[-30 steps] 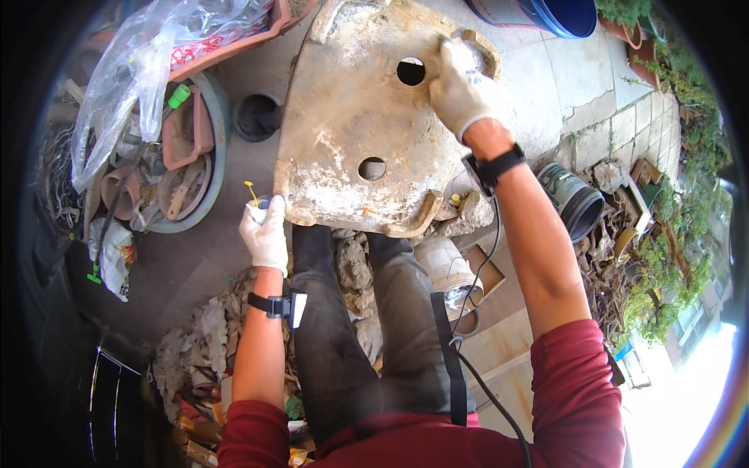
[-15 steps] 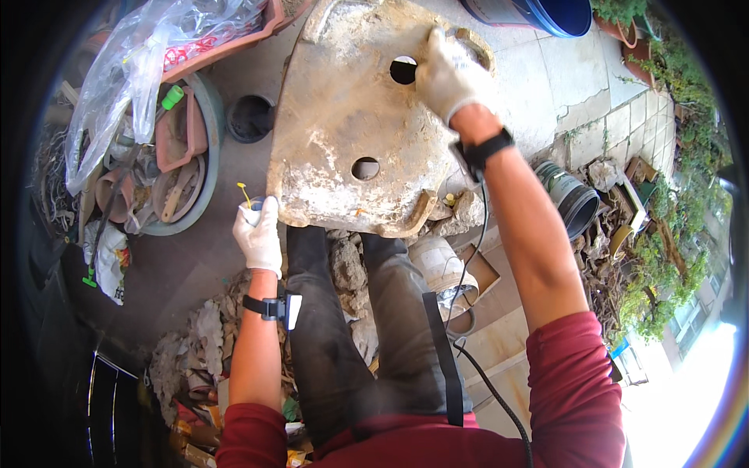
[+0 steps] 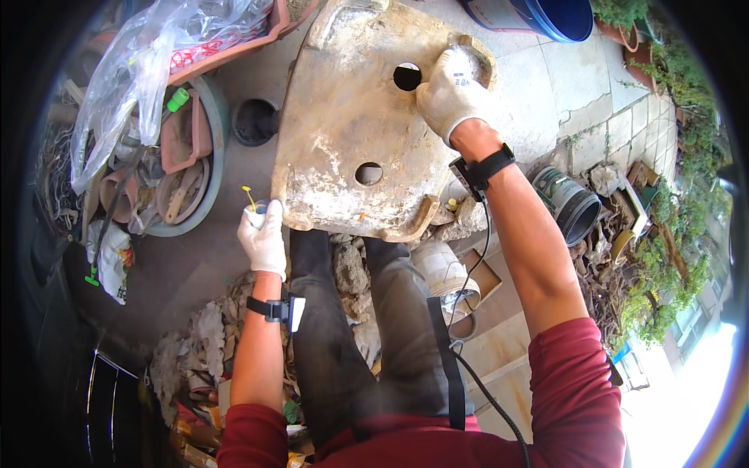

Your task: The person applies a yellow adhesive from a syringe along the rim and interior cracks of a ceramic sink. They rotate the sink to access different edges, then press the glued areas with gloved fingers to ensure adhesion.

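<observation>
A large dirty tan slab-like piece (image 3: 343, 117), seemingly the underside of an upturned planter, lies in front of my legs. It has two round holes and raised feet at its corners, with white patches toward me. My right hand (image 3: 455, 92), in a white work glove, presses on it beside the far-right foot (image 3: 481, 62). Its fingers are curled, and what they hold, if anything, is hidden. My gloved left hand (image 3: 262, 238) is closed at the near-left corner, thumb against the edge. Between thumb and fingers shows a small bluish thing (image 3: 258, 208) with a yellow stem (image 3: 248, 195).
On the left, a round grey-green tub (image 3: 218, 168) holds pots and tools, below a clear plastic bag (image 3: 144, 86). A dark pot (image 3: 254, 122) stands beside the slab. Blue bucket (image 3: 566, 15), black-lined bucket (image 3: 573, 207), white bucket (image 3: 441, 269) and rubble surround me. A cable hangs from my right wrist.
My right hand has shifted slightly toward me on the slab. My left hand keeps its place at the corner. The whole view has drifted a little.
</observation>
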### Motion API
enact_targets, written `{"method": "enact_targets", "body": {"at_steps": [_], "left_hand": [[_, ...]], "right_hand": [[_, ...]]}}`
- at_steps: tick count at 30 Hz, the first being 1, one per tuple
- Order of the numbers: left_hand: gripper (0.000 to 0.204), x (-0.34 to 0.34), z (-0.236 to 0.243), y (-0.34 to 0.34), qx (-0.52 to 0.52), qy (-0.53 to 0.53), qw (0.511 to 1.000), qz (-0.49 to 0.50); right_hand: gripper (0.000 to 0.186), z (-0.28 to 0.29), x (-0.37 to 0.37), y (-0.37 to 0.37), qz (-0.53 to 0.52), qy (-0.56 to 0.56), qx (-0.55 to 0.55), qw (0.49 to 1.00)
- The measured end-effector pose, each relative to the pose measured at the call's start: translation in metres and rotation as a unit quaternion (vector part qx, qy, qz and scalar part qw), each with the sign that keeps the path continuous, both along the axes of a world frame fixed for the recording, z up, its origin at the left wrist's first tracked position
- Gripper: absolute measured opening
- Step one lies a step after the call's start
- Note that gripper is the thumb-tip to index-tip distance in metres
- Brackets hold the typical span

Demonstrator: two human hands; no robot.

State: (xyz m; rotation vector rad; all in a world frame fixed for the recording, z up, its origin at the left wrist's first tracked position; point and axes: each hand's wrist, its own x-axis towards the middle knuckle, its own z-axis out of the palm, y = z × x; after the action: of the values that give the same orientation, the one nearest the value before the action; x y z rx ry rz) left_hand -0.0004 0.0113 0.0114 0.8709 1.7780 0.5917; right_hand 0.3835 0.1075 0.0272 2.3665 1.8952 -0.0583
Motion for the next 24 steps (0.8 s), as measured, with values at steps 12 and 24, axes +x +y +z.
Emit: {"method": "enact_targets", "body": {"at_steps": [12, 24], "left_hand": [[0.014, 0.001, 0.006, 0.000, -0.016, 0.003, 1.000, 0.004], [0.015, -0.003, -0.001, -0.002, -0.016, 0.004, 1.000, -0.008]], "right_hand": [[0.054, -0.001, -0.002, 0.013, 0.085, -0.047, -0.256, 0.962], [0.066, -0.004, -0.002, -0.008, -0.123, 0.128, -0.227, 0.958]]}}
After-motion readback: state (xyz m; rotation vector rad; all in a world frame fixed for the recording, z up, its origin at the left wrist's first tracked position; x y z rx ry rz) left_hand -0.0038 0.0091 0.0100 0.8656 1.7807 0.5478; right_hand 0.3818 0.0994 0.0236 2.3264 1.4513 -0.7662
